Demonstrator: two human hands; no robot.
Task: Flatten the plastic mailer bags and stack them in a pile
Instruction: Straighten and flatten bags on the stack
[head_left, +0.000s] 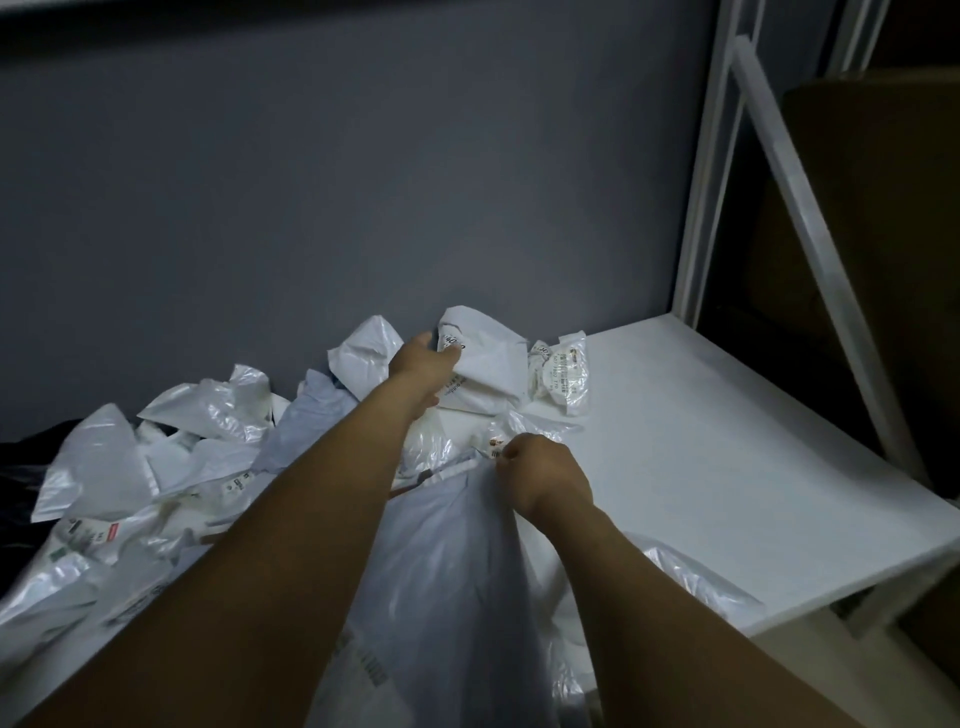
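Grey bag (447, 597) closest to camera, draped toward 6 o'clock, long axis running 12-to-6. Right hand (545, 480) pinches its top edge, fingers curled tight on the plastic. Left hand (423, 366) is further out at 12 o'clock, fingers and thumb clamped on a folded white bag (488, 364) with print, up against the wall (311, 182). Heap of crumpled bags (171, 467) spreads to 9 o'clock. Small scrunched bag (563, 374) sits just beside the white one at its 3 o'clock. Bare tabletop (727, 441) lies at 3 o'clock of both hands. Guess: white bag comes back toward 6; left hand is nearer it, right is busy with grey bag. No flat pile visible yet
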